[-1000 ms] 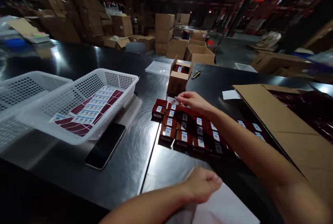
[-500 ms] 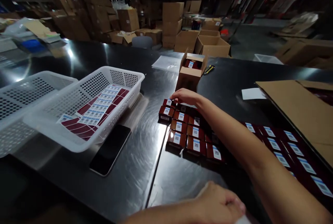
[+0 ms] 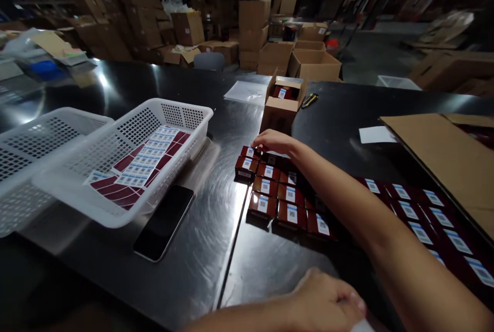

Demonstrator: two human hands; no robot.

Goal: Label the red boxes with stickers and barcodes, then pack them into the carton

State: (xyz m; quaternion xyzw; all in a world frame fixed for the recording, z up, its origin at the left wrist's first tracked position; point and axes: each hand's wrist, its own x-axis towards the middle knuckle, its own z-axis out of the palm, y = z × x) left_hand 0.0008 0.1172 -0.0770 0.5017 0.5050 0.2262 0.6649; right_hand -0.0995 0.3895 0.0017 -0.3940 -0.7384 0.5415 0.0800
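Observation:
My right hand (image 3: 275, 141) reaches to the far left end of a block of small dark red boxes (image 3: 266, 186), each bearing a white-and-blue label with a square code. Its fingers are curled and closed on the farthest box (image 3: 250, 152), by its label; the fingertips are partly hidden. At the bottom of the view, my left hand (image 3: 328, 298) is closed near my body. A piece of white paper (image 3: 363, 326) sticks out below its fingers, mostly cut off by the frame edge. My right forearm covers part of the boxes.
White baskets stand at left, the nearer basket (image 3: 116, 217) holding maroon-and-white label sheets (image 3: 144, 159). A phone (image 3: 165, 223) lies beside it. Behind my right hand are an open carton (image 3: 278, 116) and a yellow-black cutter (image 3: 310, 100). More labelled boxes (image 3: 420, 219) and a large carton (image 3: 443, 159) sit right.
Both hands stay almost in place; my right hand is still at the same box. Only a slight shift of the camera shows.

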